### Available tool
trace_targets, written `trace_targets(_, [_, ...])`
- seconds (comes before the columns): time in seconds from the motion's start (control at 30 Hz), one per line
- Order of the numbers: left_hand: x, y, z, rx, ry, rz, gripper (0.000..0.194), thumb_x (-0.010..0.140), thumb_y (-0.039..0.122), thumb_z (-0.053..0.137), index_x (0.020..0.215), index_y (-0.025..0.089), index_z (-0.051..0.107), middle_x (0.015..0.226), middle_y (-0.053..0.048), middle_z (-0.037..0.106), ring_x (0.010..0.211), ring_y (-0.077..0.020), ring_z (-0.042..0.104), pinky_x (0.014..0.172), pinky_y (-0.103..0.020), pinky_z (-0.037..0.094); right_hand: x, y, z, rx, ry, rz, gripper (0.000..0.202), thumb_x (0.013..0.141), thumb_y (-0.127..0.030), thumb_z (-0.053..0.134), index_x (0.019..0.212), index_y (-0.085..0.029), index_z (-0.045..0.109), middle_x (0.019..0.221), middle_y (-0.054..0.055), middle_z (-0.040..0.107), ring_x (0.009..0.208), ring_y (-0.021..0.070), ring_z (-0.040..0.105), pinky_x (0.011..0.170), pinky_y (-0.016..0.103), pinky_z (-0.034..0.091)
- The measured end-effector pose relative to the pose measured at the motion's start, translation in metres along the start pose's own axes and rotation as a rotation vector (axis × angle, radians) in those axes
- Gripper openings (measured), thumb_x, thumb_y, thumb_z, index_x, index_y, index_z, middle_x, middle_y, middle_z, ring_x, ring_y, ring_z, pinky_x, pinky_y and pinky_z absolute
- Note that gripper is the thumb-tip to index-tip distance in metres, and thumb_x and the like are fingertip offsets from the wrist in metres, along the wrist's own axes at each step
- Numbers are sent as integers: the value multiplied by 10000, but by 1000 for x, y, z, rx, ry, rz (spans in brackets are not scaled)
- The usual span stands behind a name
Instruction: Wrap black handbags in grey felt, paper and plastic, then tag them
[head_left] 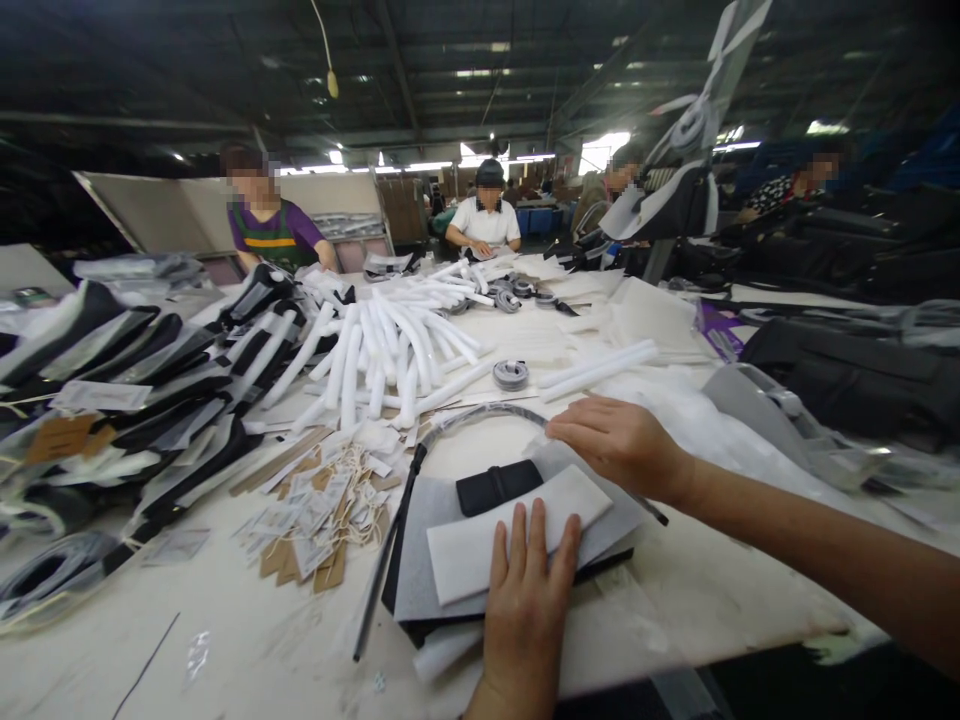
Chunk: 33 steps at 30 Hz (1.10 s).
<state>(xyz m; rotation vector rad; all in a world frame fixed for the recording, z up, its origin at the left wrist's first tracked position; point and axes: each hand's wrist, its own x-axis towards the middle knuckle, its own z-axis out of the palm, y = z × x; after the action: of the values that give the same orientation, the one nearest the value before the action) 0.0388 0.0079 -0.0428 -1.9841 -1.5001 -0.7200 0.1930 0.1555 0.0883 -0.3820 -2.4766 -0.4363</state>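
A black handbag (405,632) lies flat on the table in front of me, covered by a thin grey-white sheet (420,520). Its arched handle (480,410), in clear wrapping, extends away from me. On the sheet are a small black flap-like piece with a strap (499,487) and a white foam pad (465,560). My left hand (529,590) lies flat on the pad, fingers spread. At the handle's right side, my right hand (622,440) has its fingers together and closed on it; the fingertips partly hide the grip.
Tags with strings (322,510) lie left of the bag, beyond them stacked dark bags (112,370). White foam tubes (382,345) are heaped ahead, near a coiled strap (510,374). Plastic bags (780,410) lie at right. Co-workers (484,215) are across the table.
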Motion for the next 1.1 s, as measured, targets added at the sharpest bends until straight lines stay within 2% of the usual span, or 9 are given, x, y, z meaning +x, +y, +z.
trace_targets(0.17, [-1, 0, 2, -5, 1, -3, 446, 1042, 260, 321, 1460, 286, 475, 1403, -118, 597, 1266, -293, 592, 960, -459, 590, -25, -28, -11, 0, -53, -89, 244, 1003, -84, 443, 1067, -118, 676, 1019, 86, 744, 927, 200, 688, 938, 402, 528])
trace_targets(0.27, [-3, 2, 6, -37, 9, -16, 422, 1029, 273, 395, 1434, 282, 512, 1436, -120, 567, 1306, -305, 556, 991, -476, 568, -47, -48, -14, 10, -77, -44, 237, 1013, -98, 445, 1056, -102, 677, 1003, 96, 746, 908, 207, 694, 900, 402, 539])
trace_targets(0.37, [-6, 3, 8, -75, 6, -46, 403, 1021, 294, 433, 1408, 282, 543, 1464, -116, 539, 1349, -312, 510, 1027, -495, 540, -61, -58, -14, 29, -50, 16, 203, 1003, -97, 480, 1059, -98, 675, 967, 97, 746, 894, 205, 695, 856, 376, 547])
trace_targets(0.6, [-6, -1, 3, -36, -83, 7, 463, 1021, 276, 430, 1483, 249, 444, 1510, -129, 483, 1385, -311, 465, 1055, -484, 518, -65, -59, -11, 26, 28, 75, 151, 968, -75, 561, 1067, -99, 672, 957, 85, 745, 895, 200, 692, 849, 358, 537])
trace_targets(0.73, [-5, -3, 2, -43, -40, 4, 463, 1029, 242, 376, 1488, 229, 434, 1510, -127, 483, 1370, -309, 486, 1032, -481, 531, -62, -62, -11, 3, 41, 88, 135, 966, -86, 571, 1033, -115, 684, 923, 69, 747, 860, 192, 695, 844, 356, 533])
trace_targets(0.83, [-4, -4, 0, -64, -22, 25, 526, 1018, 222, 398, 1535, 292, 329, 1538, -128, 444, 1375, -314, 481, 1020, -493, 530, -62, -66, -11, 1, 28, 98, 146, 975, -97, 554, 1009, -117, 694, 916, 73, 748, 861, 201, 700, 837, 366, 541])
trace_targets(0.93, [-3, -6, -3, -87, -44, 57, 552, 1013, 254, 430, 1538, 355, 291, 1595, -66, 360, 1402, -313, 444, 1043, -505, 505, -67, -70, -11, -3, 8, 109, 179, 979, -90, 528, 1014, -114, 703, 950, 83, 755, 895, 216, 709, 847, 383, 555])
trace_targets(1.03, [-2, -7, -4, -70, -53, 80, 466, 1036, 326, 376, 1501, 345, 380, 1614, 52, 304, 1398, -284, 441, 1076, -494, 479, -75, -74, -11, -2, -12, 111, 205, 980, -80, 513, 1050, -112, 703, 1024, 92, 757, 957, 226, 714, 879, 401, 569])
trace_targets(1.1, [-1, -7, -3, -58, -35, 99, 438, 1046, 346, 337, 1473, 332, 433, 1606, 96, 301, 1381, -264, 456, 1091, -481, 463, -81, -77, -12, 11, -9, 112, 197, 979, -98, 531, 1080, -115, 700, 1072, 98, 753, 1009, 228, 708, 910, 405, 575])
